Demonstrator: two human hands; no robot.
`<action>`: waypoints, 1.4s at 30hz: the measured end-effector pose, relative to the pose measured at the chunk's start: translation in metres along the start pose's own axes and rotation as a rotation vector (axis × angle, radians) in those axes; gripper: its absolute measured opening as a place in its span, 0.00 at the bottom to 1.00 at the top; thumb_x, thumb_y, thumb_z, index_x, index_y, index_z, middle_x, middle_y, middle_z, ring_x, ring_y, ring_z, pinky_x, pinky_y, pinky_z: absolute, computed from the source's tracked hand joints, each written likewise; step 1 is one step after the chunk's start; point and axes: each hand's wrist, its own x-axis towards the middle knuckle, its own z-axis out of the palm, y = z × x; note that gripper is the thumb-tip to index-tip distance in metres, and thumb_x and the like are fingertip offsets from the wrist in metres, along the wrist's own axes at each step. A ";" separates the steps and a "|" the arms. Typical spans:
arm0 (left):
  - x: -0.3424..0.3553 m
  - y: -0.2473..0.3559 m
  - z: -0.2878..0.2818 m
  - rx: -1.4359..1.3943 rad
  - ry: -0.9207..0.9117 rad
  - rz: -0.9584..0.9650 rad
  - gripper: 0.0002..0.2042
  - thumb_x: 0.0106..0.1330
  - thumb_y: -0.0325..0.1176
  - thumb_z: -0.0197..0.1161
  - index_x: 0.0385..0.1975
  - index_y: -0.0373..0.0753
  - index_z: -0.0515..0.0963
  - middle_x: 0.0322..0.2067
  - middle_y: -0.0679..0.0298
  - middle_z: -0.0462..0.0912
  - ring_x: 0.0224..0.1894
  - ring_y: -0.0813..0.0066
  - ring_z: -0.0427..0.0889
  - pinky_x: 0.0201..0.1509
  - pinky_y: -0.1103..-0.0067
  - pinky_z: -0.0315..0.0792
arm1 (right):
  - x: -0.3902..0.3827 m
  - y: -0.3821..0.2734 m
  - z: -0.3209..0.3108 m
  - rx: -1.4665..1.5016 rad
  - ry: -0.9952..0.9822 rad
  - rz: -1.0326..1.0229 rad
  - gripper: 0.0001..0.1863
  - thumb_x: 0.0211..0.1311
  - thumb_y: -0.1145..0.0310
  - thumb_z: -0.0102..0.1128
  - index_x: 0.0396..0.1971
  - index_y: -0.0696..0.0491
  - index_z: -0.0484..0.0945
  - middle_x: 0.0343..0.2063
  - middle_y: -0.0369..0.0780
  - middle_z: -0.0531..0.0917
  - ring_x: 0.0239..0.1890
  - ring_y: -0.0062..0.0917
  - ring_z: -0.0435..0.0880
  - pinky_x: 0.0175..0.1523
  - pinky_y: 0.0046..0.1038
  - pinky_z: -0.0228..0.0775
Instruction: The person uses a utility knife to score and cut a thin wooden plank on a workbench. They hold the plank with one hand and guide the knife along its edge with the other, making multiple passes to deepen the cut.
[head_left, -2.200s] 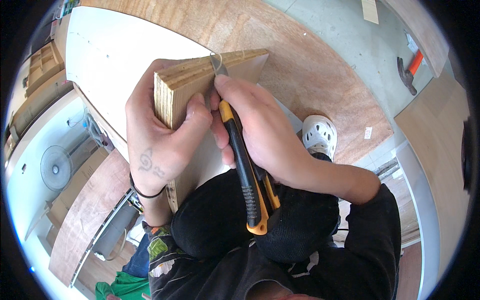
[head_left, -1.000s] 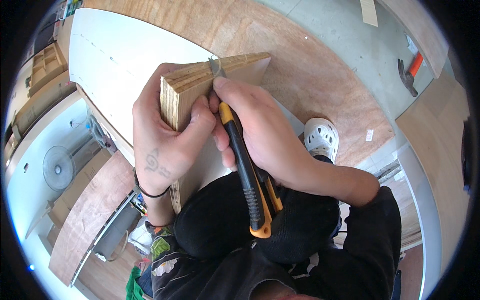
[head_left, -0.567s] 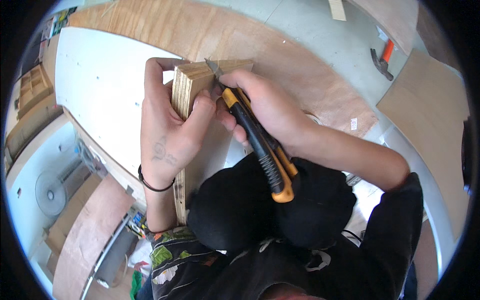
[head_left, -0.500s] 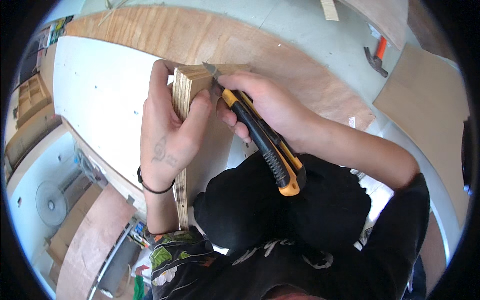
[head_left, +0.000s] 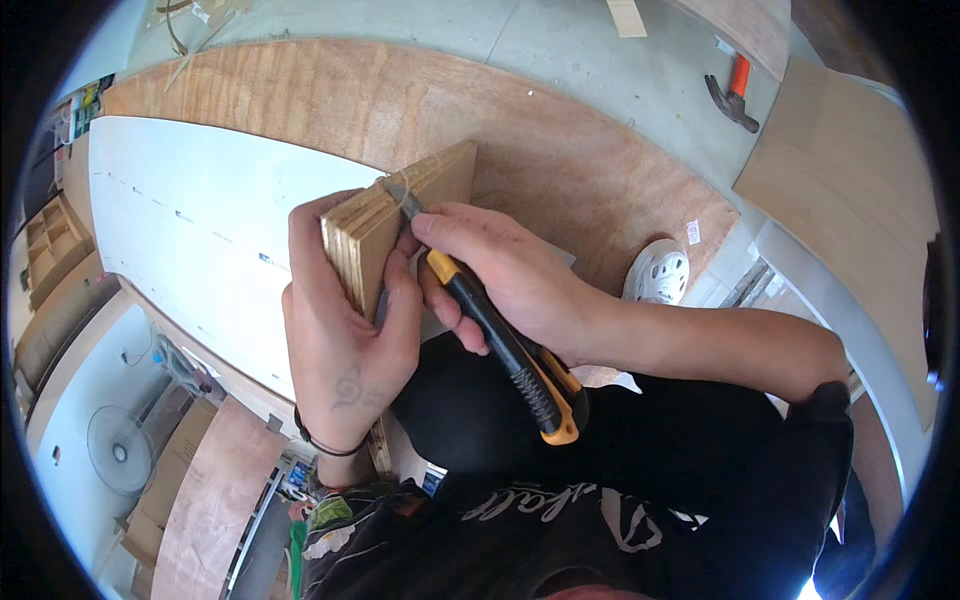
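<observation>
My left hand (head_left: 350,345) is wrapped round the end of a thick plywood board (head_left: 345,255), whose layered edge faces up between thumb and fingers. In my right hand (head_left: 530,275) is a utility knife (head_left: 500,345) with a black and yellow handle. Its thumb lies close to the blade. The blade rests at the board's upper edge, and a thin curl of wood appears beside it. My left fingertips behind the board are partly hidden. The board's lower end reaches down beside my left forearm.
A white panel (head_left: 200,215) lies to the left, with a large plywood sheet (head_left: 290,100) beyond it. At the far right are a claw hammer (head_left: 735,95) and a brown sheet (head_left: 840,200). A white shoe (head_left: 657,272) stands near my right forearm. A fan (head_left: 120,450) is at left.
The view has shifted, and the board is angled differently, showing more of its upper edge. The knife blade has moved down onto that edge. The white shoe has come into view.
</observation>
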 end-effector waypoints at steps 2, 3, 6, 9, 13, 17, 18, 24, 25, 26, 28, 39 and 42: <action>0.000 0.002 0.001 -0.027 -0.013 -0.056 0.16 0.56 0.20 0.54 0.46 0.31 0.63 0.29 0.53 0.81 0.34 0.66 0.83 0.37 0.77 0.73 | 0.000 0.000 -0.005 0.016 -0.051 0.002 0.15 0.70 0.56 0.39 0.37 0.52 0.69 0.15 0.34 0.73 0.11 0.15 0.70 0.17 0.15 0.63; -0.001 0.003 0.001 0.013 0.014 -0.062 0.17 0.56 0.19 0.53 0.45 0.31 0.62 0.28 0.54 0.80 0.33 0.68 0.82 0.36 0.77 0.73 | 0.001 0.000 -0.005 0.006 -0.048 0.003 0.15 0.70 0.56 0.39 0.38 0.53 0.68 0.16 0.35 0.73 0.12 0.16 0.71 0.18 0.16 0.63; 0.000 0.006 -0.003 -0.005 -0.048 -0.145 0.17 0.55 0.18 0.54 0.45 0.32 0.61 0.27 0.56 0.80 0.31 0.73 0.81 0.35 0.79 0.73 | 0.004 0.004 -0.004 0.037 -0.100 -0.019 0.15 0.71 0.56 0.38 0.38 0.53 0.67 0.17 0.36 0.72 0.13 0.16 0.70 0.19 0.16 0.64; -0.002 0.008 -0.002 -0.083 -0.058 -0.241 0.17 0.55 0.17 0.54 0.44 0.32 0.60 0.26 0.58 0.79 0.29 0.77 0.79 0.35 0.80 0.72 | 0.003 0.010 -0.005 0.030 -0.104 -0.069 0.15 0.72 0.55 0.36 0.39 0.52 0.66 0.18 0.35 0.71 0.15 0.16 0.70 0.21 0.16 0.65; -0.003 0.010 0.004 -0.113 0.007 -0.262 0.17 0.55 0.17 0.53 0.44 0.32 0.59 0.27 0.59 0.78 0.28 0.78 0.79 0.33 0.81 0.72 | 0.002 0.017 -0.003 0.051 -0.102 -0.117 0.15 0.72 0.56 0.35 0.37 0.53 0.63 0.20 0.35 0.68 0.15 0.15 0.70 0.20 0.16 0.64; -0.004 0.014 0.005 -0.143 0.007 -0.289 0.16 0.56 0.16 0.52 0.44 0.32 0.59 0.27 0.58 0.78 0.27 0.79 0.79 0.31 0.82 0.72 | 0.003 0.016 -0.001 0.061 -0.087 -0.110 0.16 0.72 0.54 0.35 0.37 0.52 0.64 0.19 0.35 0.70 0.15 0.15 0.70 0.20 0.16 0.64; -0.004 0.015 0.006 -0.164 0.007 -0.293 0.16 0.56 0.16 0.52 0.44 0.32 0.59 0.27 0.58 0.78 0.26 0.79 0.79 0.31 0.82 0.72 | 0.003 0.015 -0.002 0.056 -0.082 -0.108 0.16 0.72 0.54 0.36 0.37 0.52 0.65 0.18 0.34 0.70 0.15 0.16 0.70 0.20 0.17 0.64; -0.003 0.015 0.006 -0.100 -0.010 -0.255 0.15 0.56 0.16 0.50 0.43 0.31 0.59 0.25 0.60 0.78 0.24 0.78 0.79 0.29 0.83 0.72 | 0.004 0.007 -0.001 0.031 -0.058 -0.086 0.16 0.71 0.54 0.37 0.35 0.52 0.65 0.17 0.35 0.70 0.13 0.17 0.69 0.19 0.17 0.62; -0.004 0.015 0.006 -0.141 -0.010 -0.272 0.15 0.56 0.16 0.50 0.43 0.31 0.59 0.25 0.60 0.77 0.24 0.78 0.79 0.29 0.83 0.72 | 0.003 0.006 -0.001 0.035 -0.045 -0.057 0.16 0.71 0.55 0.37 0.35 0.52 0.65 0.16 0.36 0.70 0.13 0.17 0.69 0.19 0.17 0.62; -0.004 0.016 0.007 -0.181 -0.009 -0.289 0.15 0.56 0.16 0.50 0.43 0.31 0.59 0.25 0.60 0.77 0.24 0.78 0.79 0.29 0.83 0.71 | 0.002 0.005 -0.001 0.035 -0.036 -0.037 0.16 0.71 0.55 0.37 0.34 0.52 0.65 0.16 0.36 0.70 0.13 0.18 0.69 0.18 0.17 0.62; -0.005 0.017 0.007 -0.211 -0.010 -0.300 0.15 0.56 0.16 0.50 0.42 0.30 0.59 0.24 0.60 0.77 0.24 0.78 0.79 0.29 0.83 0.71 | 0.000 0.004 -0.001 0.033 -0.035 -0.019 0.16 0.71 0.55 0.37 0.34 0.53 0.65 0.16 0.36 0.70 0.12 0.18 0.69 0.18 0.18 0.62; -0.008 0.013 0.011 -0.142 0.018 -0.273 0.15 0.55 0.18 0.52 0.42 0.30 0.60 0.24 0.60 0.78 0.26 0.78 0.79 0.31 0.83 0.71 | -0.005 0.002 -0.003 -0.034 -0.097 -0.094 0.17 0.72 0.55 0.35 0.34 0.53 0.65 0.16 0.36 0.70 0.12 0.17 0.69 0.17 0.16 0.61; -0.009 0.013 0.011 -0.114 0.038 -0.213 0.15 0.55 0.18 0.52 0.42 0.31 0.60 0.24 0.59 0.78 0.26 0.78 0.79 0.31 0.83 0.71 | -0.007 0.003 0.000 0.030 -0.071 -0.101 0.17 0.71 0.55 0.36 0.35 0.53 0.65 0.16 0.36 0.70 0.12 0.17 0.69 0.17 0.16 0.61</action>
